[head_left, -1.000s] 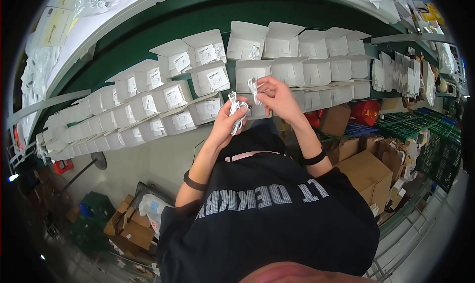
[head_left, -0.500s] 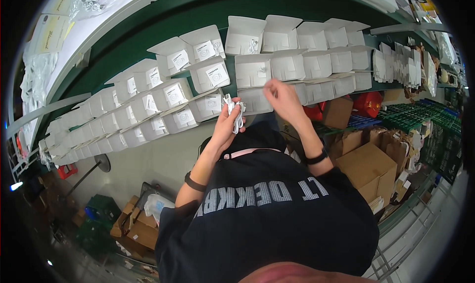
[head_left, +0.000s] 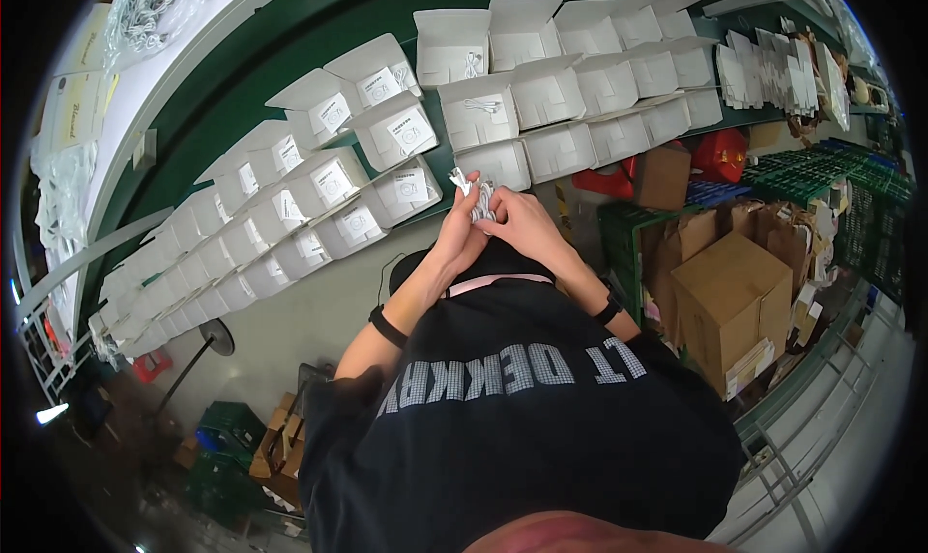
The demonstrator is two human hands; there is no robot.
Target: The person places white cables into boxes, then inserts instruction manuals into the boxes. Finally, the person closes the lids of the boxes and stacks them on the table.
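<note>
In front of my body, my left hand [head_left: 461,232] is closed around a bundle of white coiled cables [head_left: 480,205], their ends sticking up past the fingers. My right hand [head_left: 527,224] meets it from the right, its fingertips pinching at the same bundle; exactly which strand they grip is hidden. Just beyond both hands stands an open white box [head_left: 499,168] in the near row. Behind that, a white cable [head_left: 481,105] lies in a middle-row box [head_left: 456,128]. Another cable [head_left: 473,65] leans inside a far-row box [head_left: 435,45].
Open white boxes [head_left: 329,181] run left in three rows, several holding printed leaflets [head_left: 408,130]. More boxes [head_left: 590,89] extend right along the green table [head_left: 319,21], ending near upright white cards [head_left: 764,74]. Bagged cables [head_left: 155,12] lie on a shelf; a cardboard carton [head_left: 739,302] stands at right.
My right hand has come back from over the boxes to the bundle in my left hand. A cable now lies across the middle-row box. The view has shifted slightly.
</note>
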